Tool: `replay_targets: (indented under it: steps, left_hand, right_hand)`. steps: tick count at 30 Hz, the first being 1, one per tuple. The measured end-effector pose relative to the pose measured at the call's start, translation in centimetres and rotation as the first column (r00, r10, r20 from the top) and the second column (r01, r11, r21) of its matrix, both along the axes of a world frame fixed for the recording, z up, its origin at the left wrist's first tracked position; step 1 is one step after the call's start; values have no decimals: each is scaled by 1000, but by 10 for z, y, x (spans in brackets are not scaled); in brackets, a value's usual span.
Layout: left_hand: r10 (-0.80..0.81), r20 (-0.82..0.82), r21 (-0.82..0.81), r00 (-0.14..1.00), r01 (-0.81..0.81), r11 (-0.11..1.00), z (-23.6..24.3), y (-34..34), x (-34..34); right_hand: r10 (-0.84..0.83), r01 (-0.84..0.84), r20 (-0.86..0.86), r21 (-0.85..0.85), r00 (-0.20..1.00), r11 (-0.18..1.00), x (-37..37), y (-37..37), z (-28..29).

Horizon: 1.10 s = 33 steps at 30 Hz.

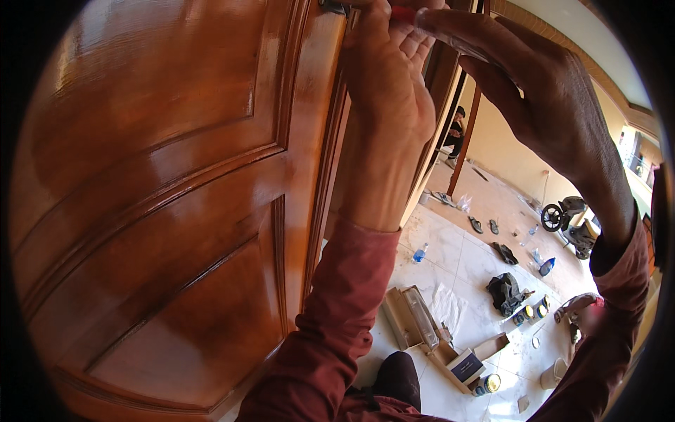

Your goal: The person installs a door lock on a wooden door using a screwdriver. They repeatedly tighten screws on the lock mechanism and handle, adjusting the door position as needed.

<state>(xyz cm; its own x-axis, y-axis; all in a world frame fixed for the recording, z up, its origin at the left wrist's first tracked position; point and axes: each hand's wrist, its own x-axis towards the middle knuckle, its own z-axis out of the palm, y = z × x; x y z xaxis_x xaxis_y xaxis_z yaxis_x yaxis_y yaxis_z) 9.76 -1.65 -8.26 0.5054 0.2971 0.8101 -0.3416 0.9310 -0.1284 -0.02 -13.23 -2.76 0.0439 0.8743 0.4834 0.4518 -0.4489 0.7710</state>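
Note:
A glossy brown wooden door [176, 211] fills the left side, with a dark metal fitting [335, 8] at its edge, cut off by the top of the view. Against that edge, my left hand [391, 95] is raised, its fingers curled near the fitting; what they grip is mostly hidden. From the right, my right hand [545, 88] reaches across with bent fingers closed on a tool with a red and clear handle [406, 15], which looks like a screwdriver. The tool's tip cannot be seen; it points toward my left hand and the door edge.
On the tiled floor [439, 243] lie an open cardboard box [406, 320], a black bag [505, 294], several cans [486, 384], bottles [420, 253] and sandals [476, 224]. A white bucket [553, 374] stands lower right. Farther off are a motorbike [573, 224] and a seated person [455, 133].

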Motion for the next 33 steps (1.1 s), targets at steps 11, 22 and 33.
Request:
replay_targets:
  steps: [11,22,33]
  left_hand:
    - [354,-15,486,935,-302,820,-46,37,18]
    - [562,32,357,826,-535,766,-36,43,26]
    - [499,30,334,866,-480,811,-34,49,29]
  right_hand:
    - [-58,57,28,30,998,998,4,-5,-6]
    - [-109,183,418,-140,902,973,6,-8,10]
    - [-352,429,378,-141,856,892,-13,4,21]
